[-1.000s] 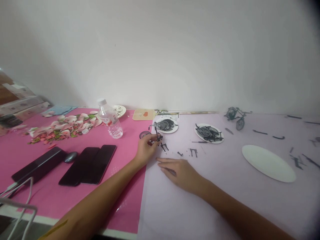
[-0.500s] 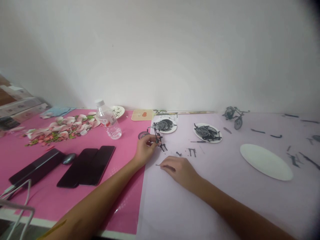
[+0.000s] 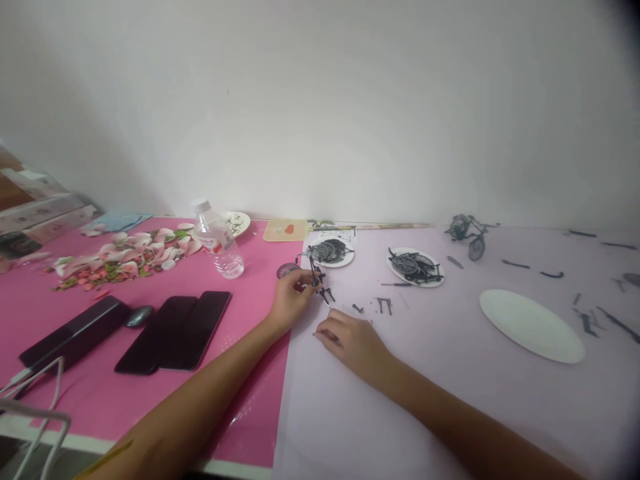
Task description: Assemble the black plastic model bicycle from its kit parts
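A partly built black model bicycle frame [image 3: 314, 270] with a spoked wheel [image 3: 287, 270] is pinched in my left hand [image 3: 294, 297], over the seam between the pink and pale surfaces. My fingers cover part of it. Close by on the right, my right hand [image 3: 353, 340] rests low over the pale sheet, thumb and fingertips brought together. A tiny thin piece shows at their tips; most of it is hidden. Just beyond that hand lie a small black part [image 3: 357, 308] and a forked black part [image 3: 385, 305].
Two white plates hold black bicycle parts, a left plate [image 3: 345, 261] and a right plate [image 3: 434, 283]. A model bicycle [image 3: 467, 233] stands near the wall. A bare white plate [image 3: 533, 327], a water bottle [image 3: 219, 243], phones [image 3: 173, 333] and petals [image 3: 130, 253] lie around.
My right hand has shifted slightly, and the thin piece sticking out from its fingertips now shows less. My left hand keeps hold of the model bicycle frame in nearly the same spot.
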Demonstrator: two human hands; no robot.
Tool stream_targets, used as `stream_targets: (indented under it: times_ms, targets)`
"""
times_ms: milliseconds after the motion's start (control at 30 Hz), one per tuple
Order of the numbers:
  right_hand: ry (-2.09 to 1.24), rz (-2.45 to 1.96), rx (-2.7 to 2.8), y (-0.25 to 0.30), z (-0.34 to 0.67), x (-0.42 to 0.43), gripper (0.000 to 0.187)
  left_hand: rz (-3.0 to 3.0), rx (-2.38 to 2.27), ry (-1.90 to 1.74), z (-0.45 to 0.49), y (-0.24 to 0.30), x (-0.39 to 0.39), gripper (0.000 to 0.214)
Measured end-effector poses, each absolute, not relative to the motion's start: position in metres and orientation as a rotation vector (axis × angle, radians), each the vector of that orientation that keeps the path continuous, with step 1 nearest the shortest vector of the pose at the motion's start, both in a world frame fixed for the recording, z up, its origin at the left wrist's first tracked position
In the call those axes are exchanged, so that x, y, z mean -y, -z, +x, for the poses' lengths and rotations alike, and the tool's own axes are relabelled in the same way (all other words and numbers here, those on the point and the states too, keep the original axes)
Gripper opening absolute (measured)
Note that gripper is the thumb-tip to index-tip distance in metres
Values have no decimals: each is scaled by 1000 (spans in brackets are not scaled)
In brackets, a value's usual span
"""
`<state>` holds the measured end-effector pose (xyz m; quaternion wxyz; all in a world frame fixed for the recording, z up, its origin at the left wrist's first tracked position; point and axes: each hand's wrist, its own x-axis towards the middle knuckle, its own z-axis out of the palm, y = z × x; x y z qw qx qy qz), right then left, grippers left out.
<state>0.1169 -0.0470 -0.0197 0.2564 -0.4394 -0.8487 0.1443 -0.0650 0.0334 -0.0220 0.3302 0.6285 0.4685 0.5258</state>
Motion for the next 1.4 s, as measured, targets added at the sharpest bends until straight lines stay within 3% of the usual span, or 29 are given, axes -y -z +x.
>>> stream_targets:
  times_ms: [500, 733, 967, 1400]
  targets:
    - [215, -1609, 2385, 4, 150, 19, 24, 1604, -1235, -1361, -65, 22, -34, 22]
    - [110, -1377, 2290, 5, 144, 23, 15, 1483, -1209, -1378, -65, 23, -36, 29]
    - [-119, -1167, 2306, 4, 139, 34, 18, 1250, -1158, -1393, -67, 24, -41, 44]
    - [-35, -1264, 1808, -2, 145, 28, 13, 1235, -1150, -1400, -66, 22, -42, 41]
